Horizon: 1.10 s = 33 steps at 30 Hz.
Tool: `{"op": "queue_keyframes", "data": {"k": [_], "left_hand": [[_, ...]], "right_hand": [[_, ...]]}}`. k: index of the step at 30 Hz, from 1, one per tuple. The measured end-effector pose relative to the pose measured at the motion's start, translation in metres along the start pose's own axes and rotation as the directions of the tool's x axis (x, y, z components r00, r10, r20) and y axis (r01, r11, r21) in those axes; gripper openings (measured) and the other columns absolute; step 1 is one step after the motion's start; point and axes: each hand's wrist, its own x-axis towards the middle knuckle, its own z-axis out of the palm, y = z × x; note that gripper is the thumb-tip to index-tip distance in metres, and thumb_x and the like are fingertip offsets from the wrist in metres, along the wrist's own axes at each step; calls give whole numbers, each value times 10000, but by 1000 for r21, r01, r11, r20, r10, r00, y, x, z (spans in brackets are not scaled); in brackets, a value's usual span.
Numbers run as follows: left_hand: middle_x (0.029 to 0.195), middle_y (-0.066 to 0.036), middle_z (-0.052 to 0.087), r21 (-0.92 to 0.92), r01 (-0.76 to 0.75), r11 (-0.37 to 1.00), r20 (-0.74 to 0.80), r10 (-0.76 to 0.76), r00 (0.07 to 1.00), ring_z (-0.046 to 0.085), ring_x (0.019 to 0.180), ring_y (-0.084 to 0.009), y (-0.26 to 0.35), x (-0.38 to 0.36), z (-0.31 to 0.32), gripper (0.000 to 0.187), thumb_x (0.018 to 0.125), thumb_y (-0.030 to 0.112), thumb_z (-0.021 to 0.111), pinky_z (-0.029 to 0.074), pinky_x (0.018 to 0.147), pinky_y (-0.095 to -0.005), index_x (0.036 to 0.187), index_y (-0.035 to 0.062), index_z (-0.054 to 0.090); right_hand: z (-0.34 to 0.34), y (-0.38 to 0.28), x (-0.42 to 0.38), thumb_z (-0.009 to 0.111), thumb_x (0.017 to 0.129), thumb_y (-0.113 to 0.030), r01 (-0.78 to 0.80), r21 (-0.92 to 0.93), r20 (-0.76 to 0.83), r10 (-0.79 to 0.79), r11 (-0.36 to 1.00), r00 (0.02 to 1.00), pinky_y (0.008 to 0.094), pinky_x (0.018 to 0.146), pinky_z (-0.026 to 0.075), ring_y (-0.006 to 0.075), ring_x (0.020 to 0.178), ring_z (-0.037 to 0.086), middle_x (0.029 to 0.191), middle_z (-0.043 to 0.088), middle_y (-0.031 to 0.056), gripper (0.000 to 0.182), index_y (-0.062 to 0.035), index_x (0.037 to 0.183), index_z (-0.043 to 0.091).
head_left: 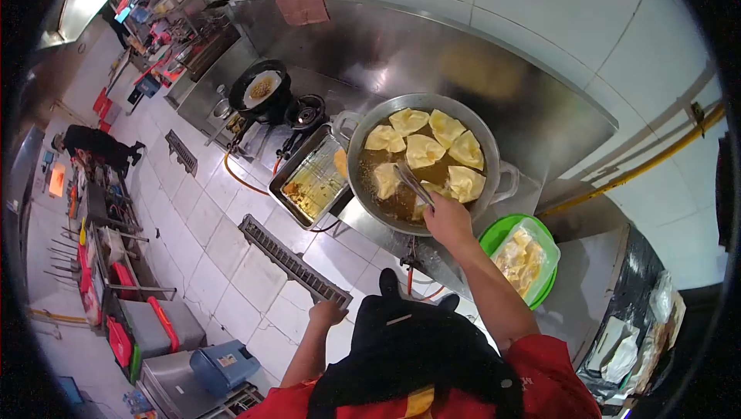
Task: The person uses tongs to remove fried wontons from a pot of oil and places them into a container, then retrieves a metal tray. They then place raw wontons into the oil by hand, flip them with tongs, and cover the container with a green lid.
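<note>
My right hand (448,220) is closed around metal tongs (414,183), whose tips reach into a wide metal pan (494,149). Brown bubbling oil fills the pan, and several pale folded dumplings (424,151) float in it. The tongs' tips overlap one dumpling (386,180) on the near left side. Low at my left side hangs my left hand (329,312), fingers curled and nothing showing in them. It overlaps the end of a floor drain grate (293,259) in this view.
Left of the pan sits an oily metal tray (310,180); beyond it, a black wok (262,91) and a burner (309,113). A green basin (546,295) bearing a plastic container of food (525,261) stands at right. Another person (96,145) is far left.
</note>
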Motion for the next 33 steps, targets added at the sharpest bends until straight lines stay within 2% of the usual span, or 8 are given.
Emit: {"op": "queue_keyframes", "data": {"k": [4, 6, 7, 11, 15, 18, 22, 33], "left_hand": [[1157, -180, 648, -125, 0, 992, 77, 9, 997, 626, 1054, -364, -50, 30, 78, 589, 859, 551, 557, 506, 887, -453, 1216, 85, 607], [1179, -186, 636, -77, 115, 990, 297, -87, 951, 599, 1110, -355, -70, 44, 107, 601, 866, 558, 543, 488, 922, -437, 1178, 53, 633], [1201, -180, 627, -120, 125, 985, 224, -96, 970, 589, 1126, -353, -92, 63, 148, 620, 870, 567, 528, 473, 944, -426, 1108, 9, 660], [1206, -199, 619, -228, 223, 948, 263, -160, 951, 591, 1120, -365, -105, 68, 164, 612, 876, 547, 530, 456, 962, -422, 1089, -10, 668], [1160, -231, 632, -322, 110, 940, 99, -83, 992, 595, 1111, -368, -97, 62, 135, 598, 868, 530, 544, 463, 945, -417, 1108, -5, 661], [1120, -251, 640, -412, 183, 893, 112, -150, 982, 603, 1092, -369, -88, 64, 110, 582, 862, 526, 558, 470, 930, -423, 1095, 3, 665], [1060, -237, 663, -479, 113, 871, -66, -164, 984, 615, 1053, -386, -78, 55, 97, 544, 870, 502, 548, 478, 917, -433, 1080, 13, 656], [1099, -225, 657, -453, 148, 879, 72, -130, 989, 620, 1065, -348, -71, 53, 119, 491, 856, 447, 580, 485, 914, -418, 1128, 45, 649]], "right_hand": [[10, 3, 12, 541, 876, -235, -19, -136, 30, 23, 991, 999, 480, 718, 529, 375, 791, 658, 817, 663, 202, 265, -32, 1024, 624], [0, -5, 8, 540, 876, -235, -49, -144, 40, 55, 988, 998, 478, 720, 530, 374, 792, 659, 817, 663, 201, 265, -31, 1024, 622], [-3, -8, 5, 540, 876, -234, -82, -147, 47, 89, 986, 995, 476, 722, 531, 374, 793, 659, 817, 662, 200, 265, -31, 1024, 621], [8, -8, -3, 575, 847, -212, -43, -108, -16, 41, 993, 999, 499, 687, 514, 401, 728, 640, 756, 648, 212, 274, -32, 1047, 627], [17, -19, -2, 555, 870, -232, -20, -81, 71, 26, 996, 997, 496, 684, 523, 389, 727, 650, 766, 655, 210, 333, -33, 1130, 616], [7, -27, -6, 544, 887, -247, -17, -49, 92, 21, 999, 995, 498, 679, 531, 382, 726, 658, 770, 658, 205, 369, -32, 1183, 596], [16, -11, 0, 544, 891, -244, 37, -73, 55, -33, 997, 998, 495, 658, 528, 383, 721, 654, 766, 656, 205, 369, -37, 1193, 591], [5, -15, -4, 533, 887, -233, -31, -152, 90, 45, 988, 995, 483, 667, 533, 371, 739, 662, 771, 653, 203, 329, -37, 1143, 600]]}}
